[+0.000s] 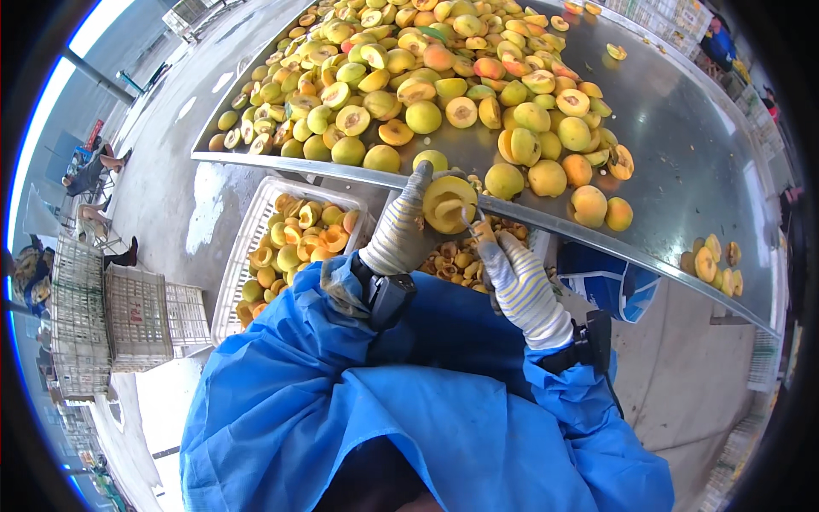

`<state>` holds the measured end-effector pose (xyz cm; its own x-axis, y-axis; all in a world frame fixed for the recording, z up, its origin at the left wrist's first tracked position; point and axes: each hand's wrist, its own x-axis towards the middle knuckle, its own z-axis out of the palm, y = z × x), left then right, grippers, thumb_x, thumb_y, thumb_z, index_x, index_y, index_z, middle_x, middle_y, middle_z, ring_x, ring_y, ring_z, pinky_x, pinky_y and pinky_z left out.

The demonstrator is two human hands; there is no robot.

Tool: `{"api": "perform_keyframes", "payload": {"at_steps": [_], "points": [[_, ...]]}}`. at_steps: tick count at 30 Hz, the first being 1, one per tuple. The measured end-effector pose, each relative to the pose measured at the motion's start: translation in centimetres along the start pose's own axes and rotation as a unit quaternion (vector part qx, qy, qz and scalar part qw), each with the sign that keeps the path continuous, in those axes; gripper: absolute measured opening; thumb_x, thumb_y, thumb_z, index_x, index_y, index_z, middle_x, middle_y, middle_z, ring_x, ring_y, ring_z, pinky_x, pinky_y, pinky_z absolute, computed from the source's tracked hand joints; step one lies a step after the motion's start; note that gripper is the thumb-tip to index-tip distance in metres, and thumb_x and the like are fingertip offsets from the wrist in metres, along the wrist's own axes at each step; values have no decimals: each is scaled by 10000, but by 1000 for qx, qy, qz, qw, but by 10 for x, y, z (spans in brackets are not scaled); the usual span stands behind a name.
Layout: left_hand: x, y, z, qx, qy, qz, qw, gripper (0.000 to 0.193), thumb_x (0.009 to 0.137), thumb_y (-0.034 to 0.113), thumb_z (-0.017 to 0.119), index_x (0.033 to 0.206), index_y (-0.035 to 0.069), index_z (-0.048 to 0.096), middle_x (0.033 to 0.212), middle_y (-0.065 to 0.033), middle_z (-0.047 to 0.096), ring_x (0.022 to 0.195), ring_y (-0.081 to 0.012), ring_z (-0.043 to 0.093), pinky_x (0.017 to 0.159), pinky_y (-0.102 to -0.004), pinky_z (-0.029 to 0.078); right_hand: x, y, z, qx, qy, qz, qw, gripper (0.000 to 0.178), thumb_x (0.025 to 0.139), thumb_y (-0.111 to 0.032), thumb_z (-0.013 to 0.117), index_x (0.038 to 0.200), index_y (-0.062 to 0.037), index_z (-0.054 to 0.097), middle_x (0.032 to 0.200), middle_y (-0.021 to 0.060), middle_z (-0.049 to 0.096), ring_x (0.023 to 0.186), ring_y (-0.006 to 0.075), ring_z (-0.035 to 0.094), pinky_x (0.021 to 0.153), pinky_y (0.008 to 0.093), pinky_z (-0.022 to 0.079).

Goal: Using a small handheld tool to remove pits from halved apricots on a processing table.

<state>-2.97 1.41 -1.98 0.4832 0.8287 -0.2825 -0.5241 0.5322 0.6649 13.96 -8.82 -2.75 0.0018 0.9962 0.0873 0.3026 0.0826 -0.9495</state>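
Observation:
My left hand (401, 229), in a striped knit glove, grips a halved yellow peach (440, 215) with its cut face turned up. The flesh around the middle of the half looks partly cut loose. My right hand (522, 288), gloved the same way, is closed around a small pitting knife (468, 218) with a thin metal end. That metal end touches the right side of the cut face. Most of the knife's handle is hidden by my fingers. Both hands are just off the near edge of a metal table (682, 183).
Many peaches (424, 117), whole and halved, are heaped on the table. Below its edge stand a white crate (223, 294) of peach halves and another container with small fruit pieces (458, 261). A blue bag (601, 277) is under the table at right. Stacked crates (136, 316) stand at left.

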Motion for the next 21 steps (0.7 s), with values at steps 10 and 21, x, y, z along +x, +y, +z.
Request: {"api": "perform_keyframes", "payload": {"at_steps": [10, 21], "points": [[-4, 3, 5, 137, -6, 104, 985, 648, 934, 548, 597, 1314, 26, 534, 1192, -143, 634, 1098, -235, 626, 949, -385, 519, 3, -4, -26, -218, 12, -20, 976, 408, 999, -425, 508, 962, -36, 629, 748, 254, 640, 733, 456, 620, 666, 527, 487], [-5, -4, 8, 153, 34, 138, 978, 666, 938, 570, 580, 1258, -14, 572, 1159, -139, 645, 1048, -221, 641, 924, -354, 528, 7, -13, -27, -254, -13, -31, 967, 433, 983, -454, 502, 1029, -37, 611, 789, 271, 652, 804, 465, 634, 727, 539, 495]]}}
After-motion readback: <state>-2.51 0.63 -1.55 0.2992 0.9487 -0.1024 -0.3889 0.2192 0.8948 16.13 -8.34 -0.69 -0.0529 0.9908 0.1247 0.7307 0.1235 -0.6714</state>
